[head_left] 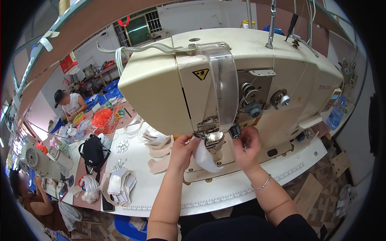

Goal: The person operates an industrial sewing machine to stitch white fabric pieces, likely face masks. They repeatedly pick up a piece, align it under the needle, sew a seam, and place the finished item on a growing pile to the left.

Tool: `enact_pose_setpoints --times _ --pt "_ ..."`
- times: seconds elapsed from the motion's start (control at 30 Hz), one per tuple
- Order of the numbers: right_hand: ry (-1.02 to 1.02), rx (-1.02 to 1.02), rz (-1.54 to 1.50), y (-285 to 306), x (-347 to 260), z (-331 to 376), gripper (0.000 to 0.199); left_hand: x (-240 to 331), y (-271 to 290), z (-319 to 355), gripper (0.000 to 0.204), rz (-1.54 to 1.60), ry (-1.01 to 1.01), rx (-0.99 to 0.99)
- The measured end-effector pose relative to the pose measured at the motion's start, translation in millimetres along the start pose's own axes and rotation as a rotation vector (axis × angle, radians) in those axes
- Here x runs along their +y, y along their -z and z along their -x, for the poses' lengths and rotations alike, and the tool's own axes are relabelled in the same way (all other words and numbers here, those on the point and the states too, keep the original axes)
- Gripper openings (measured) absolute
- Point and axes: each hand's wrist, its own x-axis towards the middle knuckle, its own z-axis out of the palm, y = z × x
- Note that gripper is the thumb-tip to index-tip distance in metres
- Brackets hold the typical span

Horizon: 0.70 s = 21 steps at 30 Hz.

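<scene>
A large cream industrial sewing machine (155, 88) fills the middle of the head view. My left hand (183, 152) pinches the edge of a curved white fabric piece (206, 160) just left of the needle area. The piece hangs in front of the machine's bright metal work head (214, 140), which hides its far end. To the right of the head, beside a black knob (235, 131), is my right hand (248, 148). Its fingers are curled together around something small and dark that I cannot make out.
Beige and white fabric pieces (157, 154) lie left of the machine. A stack of white pieces (121, 185), a dark phone (107, 203) and a black bag (94, 154) are farther left. Two people sit at the left. A water bottle (337, 114) stands at the right.
</scene>
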Motion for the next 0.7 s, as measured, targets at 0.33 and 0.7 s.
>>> enact_pose_setpoints --times 0.33,0.7 --pt "-0.101 -0.380 0.255 10.5 11.6 10.2 0.009 -10.9 -29.1 40.2 0.033 0.049 -0.091 0.147" --pt "-0.735 -0.822 -0.035 18.4 6.8 -20.3 0.023 -14.4 -30.5 37.8 0.038 0.059 -0.137 0.208"
